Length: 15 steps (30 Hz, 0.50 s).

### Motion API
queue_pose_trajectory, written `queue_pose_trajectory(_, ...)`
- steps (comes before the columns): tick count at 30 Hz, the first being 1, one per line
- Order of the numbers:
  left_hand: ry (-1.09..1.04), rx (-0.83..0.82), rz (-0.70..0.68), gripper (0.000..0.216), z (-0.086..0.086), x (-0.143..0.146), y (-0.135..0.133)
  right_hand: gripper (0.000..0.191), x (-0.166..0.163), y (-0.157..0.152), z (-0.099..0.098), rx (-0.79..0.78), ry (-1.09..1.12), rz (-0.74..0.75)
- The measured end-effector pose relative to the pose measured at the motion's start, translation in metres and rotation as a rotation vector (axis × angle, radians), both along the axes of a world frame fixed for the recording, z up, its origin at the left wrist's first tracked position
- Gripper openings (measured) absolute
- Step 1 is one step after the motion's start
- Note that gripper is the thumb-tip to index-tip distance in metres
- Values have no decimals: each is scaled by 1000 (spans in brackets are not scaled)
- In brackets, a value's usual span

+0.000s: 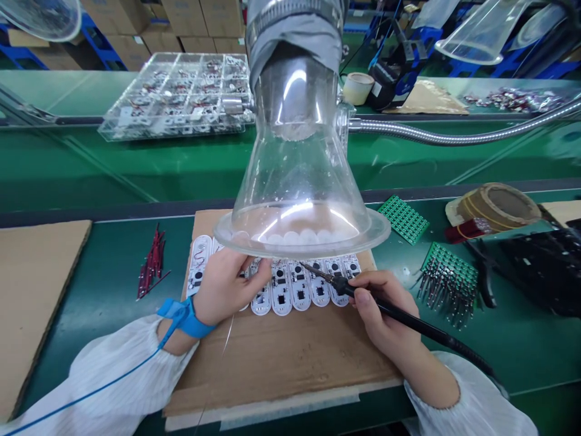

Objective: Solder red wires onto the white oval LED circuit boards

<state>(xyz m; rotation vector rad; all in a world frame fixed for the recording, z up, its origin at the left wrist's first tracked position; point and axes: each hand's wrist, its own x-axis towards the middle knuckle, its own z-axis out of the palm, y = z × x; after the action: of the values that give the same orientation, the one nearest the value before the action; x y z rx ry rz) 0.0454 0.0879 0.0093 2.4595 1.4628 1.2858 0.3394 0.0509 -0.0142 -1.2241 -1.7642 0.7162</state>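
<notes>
Steadying the row of white circuit boards [290,287] on a cardboard sheet [281,357] near the front edge of the surface [109,266], my left hand [226,289] lays its fingers [236,266] flat on them, not gripping, so they cannot slide. My right hand [381,309] pinches a soldering iron [408,319] like a pen, tip angled onto the boards. A clear plastic funnel [295,163] hangs low above, probably to draw off fumes, and a blue wrist strap [188,318] likely bleeds off static.
</notes>
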Motion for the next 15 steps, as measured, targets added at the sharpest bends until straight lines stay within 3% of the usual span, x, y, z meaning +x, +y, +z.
queue_pose_trajectory(15, 40, 13, -45, 17, -3, 1, -1, 3, -9, 4, 11, 73, -89, 3)
